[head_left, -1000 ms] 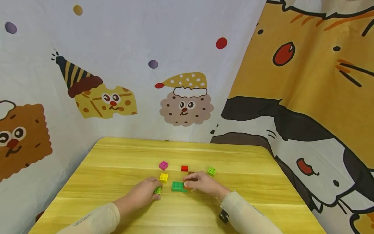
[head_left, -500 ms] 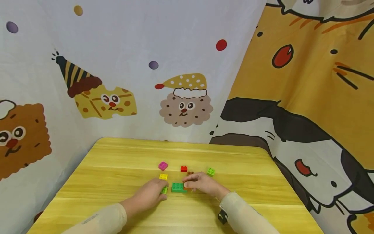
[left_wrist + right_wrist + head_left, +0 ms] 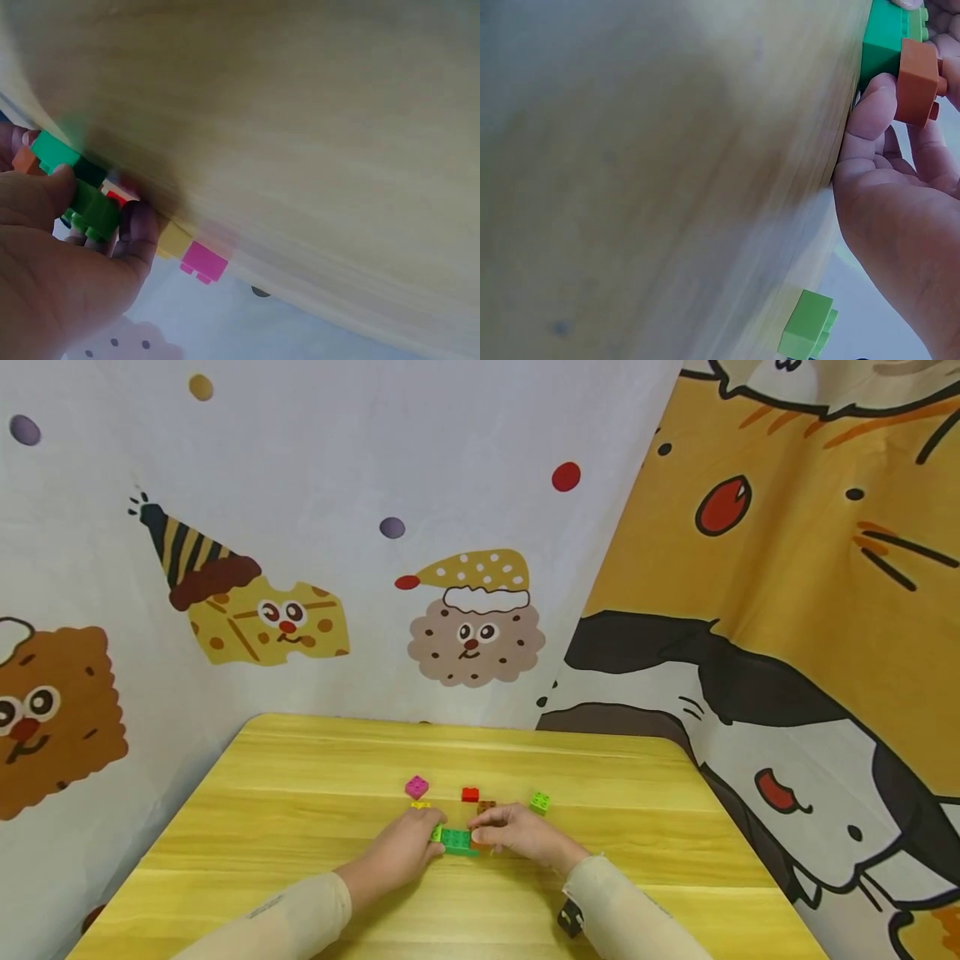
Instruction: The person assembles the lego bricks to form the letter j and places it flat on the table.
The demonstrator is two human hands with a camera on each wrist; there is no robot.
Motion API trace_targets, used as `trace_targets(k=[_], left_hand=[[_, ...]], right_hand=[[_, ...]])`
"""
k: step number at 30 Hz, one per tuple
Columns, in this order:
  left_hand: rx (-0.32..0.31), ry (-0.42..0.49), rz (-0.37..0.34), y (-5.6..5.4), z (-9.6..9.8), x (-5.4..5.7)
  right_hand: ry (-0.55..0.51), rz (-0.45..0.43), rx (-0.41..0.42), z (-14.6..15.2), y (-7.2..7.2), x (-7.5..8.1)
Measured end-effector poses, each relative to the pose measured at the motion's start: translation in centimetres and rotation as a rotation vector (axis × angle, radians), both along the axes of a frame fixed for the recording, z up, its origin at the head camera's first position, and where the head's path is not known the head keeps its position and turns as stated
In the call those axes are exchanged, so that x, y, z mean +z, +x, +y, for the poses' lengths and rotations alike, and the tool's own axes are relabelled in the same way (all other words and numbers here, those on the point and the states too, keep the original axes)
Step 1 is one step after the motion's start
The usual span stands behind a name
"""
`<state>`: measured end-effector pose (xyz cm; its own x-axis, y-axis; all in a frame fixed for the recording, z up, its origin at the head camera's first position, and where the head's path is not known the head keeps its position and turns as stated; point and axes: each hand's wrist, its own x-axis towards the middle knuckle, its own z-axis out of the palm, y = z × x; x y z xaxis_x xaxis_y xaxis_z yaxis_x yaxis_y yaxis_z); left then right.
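Note:
My left hand [image 3: 397,856] pinches a light green brick [image 3: 94,210] between thumb and fingers, at the left end of a longer dark green brick [image 3: 456,839]. At that brick's right end, my right hand [image 3: 525,837] holds an orange brick [image 3: 915,79] with its thumb and fingers about it. In the right wrist view the orange brick sits against the dark green one, studs facing the same way as the light green one's. The fingers of both hands hide parts of the bricks in the head view.
Behind the hands on the wooden table [image 3: 315,760] lie a magenta brick [image 3: 417,787], a partly covered yellow brick [image 3: 420,806], a red brick [image 3: 470,795] and a brown brick [image 3: 487,807]. Another light green brick [image 3: 540,802] is farther right. A black brick [image 3: 570,918] lies beside the right sleeve.
My left hand has moved right with the light green brick, up to the dark green brick's left end, and now covers part of the yellow brick. My right hand has stayed nearly still.

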<state>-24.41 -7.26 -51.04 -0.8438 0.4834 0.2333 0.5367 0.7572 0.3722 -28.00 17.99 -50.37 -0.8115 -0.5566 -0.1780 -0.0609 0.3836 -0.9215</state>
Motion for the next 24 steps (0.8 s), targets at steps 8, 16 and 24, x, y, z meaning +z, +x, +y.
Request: trace_targets(k=[8, 16, 24], left_hand=[[-0.031, 0.047, -0.039, -0.1, 0.2, 0.3], [-0.032, 0.010, -0.064, -0.1, 0.3, 0.7], [-0.030, -0.014, -0.074, -0.2, 0.6, 1.0]], right_hand=[[-0.005, 0.001, -0.010, 0.0, 0.0, 0.1], [0.001, -0.001, -0.015, -0.1, -0.1, -0.3], [-0.001, -0.004, -0.012, -0.1, -0.1, -0.3]])
